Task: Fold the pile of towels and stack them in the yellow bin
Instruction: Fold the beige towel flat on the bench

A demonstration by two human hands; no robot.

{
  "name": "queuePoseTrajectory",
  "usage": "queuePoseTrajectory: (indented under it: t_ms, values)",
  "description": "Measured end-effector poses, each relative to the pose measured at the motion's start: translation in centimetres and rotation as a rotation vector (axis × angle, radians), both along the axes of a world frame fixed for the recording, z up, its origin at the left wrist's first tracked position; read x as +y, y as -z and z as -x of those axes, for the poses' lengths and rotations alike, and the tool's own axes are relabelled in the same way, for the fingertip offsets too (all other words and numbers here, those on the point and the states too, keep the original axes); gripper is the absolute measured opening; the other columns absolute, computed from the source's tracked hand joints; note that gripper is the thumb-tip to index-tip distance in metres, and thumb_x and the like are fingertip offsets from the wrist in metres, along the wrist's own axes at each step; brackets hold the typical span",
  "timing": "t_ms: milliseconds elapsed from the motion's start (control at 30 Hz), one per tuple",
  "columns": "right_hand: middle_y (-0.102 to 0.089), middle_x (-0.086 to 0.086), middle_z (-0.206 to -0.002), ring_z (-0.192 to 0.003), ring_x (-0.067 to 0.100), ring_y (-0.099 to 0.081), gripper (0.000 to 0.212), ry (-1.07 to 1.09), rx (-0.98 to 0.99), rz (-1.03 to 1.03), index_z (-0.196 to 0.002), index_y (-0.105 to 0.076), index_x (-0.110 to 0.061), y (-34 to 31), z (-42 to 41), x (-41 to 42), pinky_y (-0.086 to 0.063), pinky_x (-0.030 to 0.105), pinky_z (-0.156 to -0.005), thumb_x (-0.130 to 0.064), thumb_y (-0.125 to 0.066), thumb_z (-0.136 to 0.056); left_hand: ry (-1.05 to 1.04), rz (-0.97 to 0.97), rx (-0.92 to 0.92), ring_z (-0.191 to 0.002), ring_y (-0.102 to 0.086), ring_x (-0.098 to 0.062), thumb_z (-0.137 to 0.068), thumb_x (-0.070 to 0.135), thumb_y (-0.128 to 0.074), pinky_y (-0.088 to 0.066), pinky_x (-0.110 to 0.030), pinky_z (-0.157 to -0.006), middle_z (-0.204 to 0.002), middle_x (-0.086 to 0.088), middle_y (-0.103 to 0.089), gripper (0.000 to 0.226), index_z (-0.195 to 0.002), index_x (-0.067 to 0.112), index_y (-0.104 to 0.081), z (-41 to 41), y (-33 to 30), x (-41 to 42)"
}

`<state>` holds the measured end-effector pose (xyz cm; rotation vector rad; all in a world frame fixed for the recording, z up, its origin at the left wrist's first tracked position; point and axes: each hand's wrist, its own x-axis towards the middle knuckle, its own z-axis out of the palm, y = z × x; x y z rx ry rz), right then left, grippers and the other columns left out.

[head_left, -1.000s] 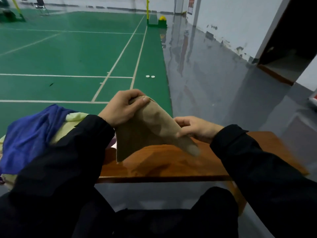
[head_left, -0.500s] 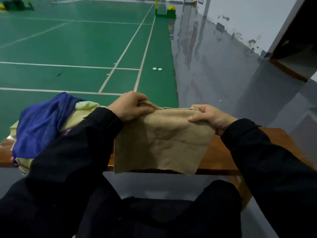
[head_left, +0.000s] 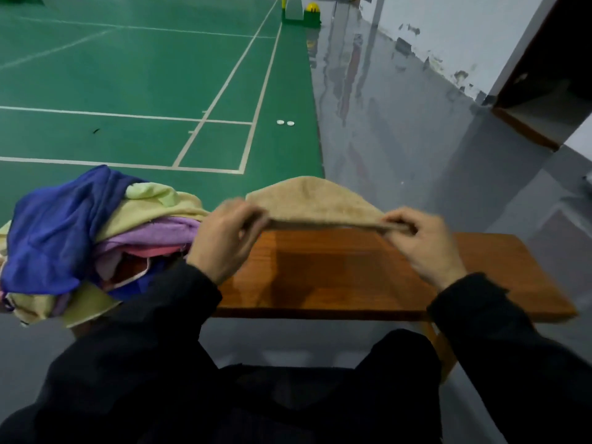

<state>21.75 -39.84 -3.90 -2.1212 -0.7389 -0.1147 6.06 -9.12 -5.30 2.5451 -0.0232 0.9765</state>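
A tan towel (head_left: 315, 200) is stretched level in the air above the wooden bench (head_left: 352, 274). Its far part billows up away from me. My left hand (head_left: 224, 241) pinches the towel's near left corner. My right hand (head_left: 419, 241) pinches the near right corner. A pile of towels (head_left: 96, 238) lies on the bench's left end, with a blue one on top, then pale yellow, purple and pink ones beneath. The yellow bin is not in view.
The bench stands on a grey floor beside a green court (head_left: 128, 91) with white lines. Two small white discs (head_left: 285, 123) lie on the court. My dark-clothed knees sit close under the bench's near edge. A white wall and a dark doorway (head_left: 551, 75) are at the right.
The towel hung down in front of the bench from both hands; now it is flung forward and held flat above the bench. Both hands have moved apart and lower.
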Motion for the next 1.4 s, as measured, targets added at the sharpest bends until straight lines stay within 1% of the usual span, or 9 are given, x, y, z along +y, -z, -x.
queuePoseTrajectory:
  t_ms: [233,433,500,700,967,1100,1200,1267,1400]
  values:
    - [-0.070,-0.012,-0.122,-0.113,0.012,-0.063,0.025,-0.050,0.260,0.589,-0.125,-0.071,-0.030,13.7,4.9,-3.8,-0.050,0.025,-0.085,-0.028,-0.057,-0.104,0.037,-0.021,0.571,-0.083,-0.064,-0.027,-0.097,0.050,-0.038,-0.050,-0.040,-0.069,-0.091,0.002,-0.065,0.036,-0.094,0.022,-0.061,4.8,15.5,-1.8]
    - [-0.066,-0.013,-0.080,-0.075,0.014,-0.061,0.019,-0.005,0.274,0.465,-0.091,-0.064,-0.036,11.9,3.2,-2.4,-0.045,0.025,-0.063,-0.021,-0.056,-0.100,0.016,0.099,0.553,-0.074,-0.065,-0.021,-0.100,0.041,-0.052,-0.049,-0.036,-0.062,-0.084,0.005,-0.068,0.015,-0.097,0.028,-0.056,4.0,13.9,-2.1]
    - [-0.070,-0.008,-0.080,-0.075,0.017,-0.064,0.018,0.078,0.266,0.415,-0.092,-0.069,-0.034,11.1,1.0,-1.0,-0.052,0.037,-0.067,-0.021,-0.057,-0.098,-0.058,0.144,0.524,-0.079,-0.067,-0.021,-0.100,0.040,-0.057,-0.051,-0.035,-0.066,-0.089,0.003,-0.071,0.015,-0.098,0.026,-0.062,1.3,12.8,-1.1]
    - [-0.068,-0.006,-0.094,-0.089,0.022,-0.062,0.013,0.222,0.209,0.375,-0.101,-0.070,-0.026,10.1,-4.6,4.3,-0.052,0.036,-0.079,-0.025,-0.058,-0.095,-0.173,0.200,0.597,-0.088,-0.065,-0.024,-0.099,0.036,-0.061,-0.054,-0.038,-0.077,-0.095,-0.003,-0.072,0.019,-0.095,0.019,-0.067,-7.2,11.4,2.2]
    - [-0.069,-0.003,-0.097,-0.080,0.022,-0.055,0.015,0.300,0.178,0.501,-0.103,-0.067,-0.027,12.7,-8.2,7.0,-0.044,0.032,-0.070,-0.031,-0.054,-0.099,-0.270,0.114,0.624,-0.089,-0.059,-0.021,-0.100,0.036,-0.057,-0.041,-0.032,-0.071,-0.098,0.000,-0.064,0.015,-0.090,0.025,-0.057,-11.6,13.3,3.3]
    - [-0.061,0.003,-0.128,-0.110,0.025,-0.058,0.037,0.336,0.134,0.512,-0.131,-0.059,-0.024,14.3,-8.5,7.5,-0.050,0.037,-0.087,-0.030,-0.061,-0.095,-0.371,0.064,0.700,-0.130,-0.046,-0.026,-0.095,0.056,-0.052,-0.038,-0.047,-0.107,-0.140,-0.005,-0.051,0.051,-0.135,0.025,-0.050,-11.3,14.4,2.5]
    - [-0.052,0.007,-0.145,-0.131,0.026,-0.049,0.056,0.247,-0.178,0.449,-0.143,-0.054,-0.015,15.5,-6.9,8.0,-0.045,0.042,-0.109,-0.028,-0.068,-0.090,-0.365,-0.048,0.471,-0.140,-0.039,-0.028,-0.093,0.061,-0.041,-0.035,-0.051,-0.113,-0.148,-0.007,-0.048,0.063,-0.141,0.021,-0.049,-9.5,14.9,0.1]
    - [-0.044,0.009,-0.156,-0.143,0.025,-0.041,0.059,0.024,-0.300,0.544,-0.151,-0.047,-0.016,16.9,-5.7,8.8,-0.036,0.043,-0.119,-0.036,-0.057,-0.096,-0.278,-0.131,0.538,-0.148,-0.031,-0.028,-0.096,0.064,-0.033,-0.027,-0.053,-0.118,-0.156,-0.007,-0.043,0.065,-0.144,0.024,-0.048,-8.8,16.0,-1.9]
    - [-0.004,0.006,-0.172,-0.159,0.023,-0.003,0.068,-0.129,-0.105,0.836,-0.163,-0.012,-0.034,19.6,-4.4,9.6,-0.007,0.045,-0.128,-0.063,-0.014,-0.101,-0.266,-0.200,0.820,-0.157,0.002,-0.025,-0.095,0.075,-0.009,0.002,-0.056,-0.124,-0.170,-0.005,-0.002,0.081,-0.162,0.029,-0.011,-8.5,18.6,-3.7]
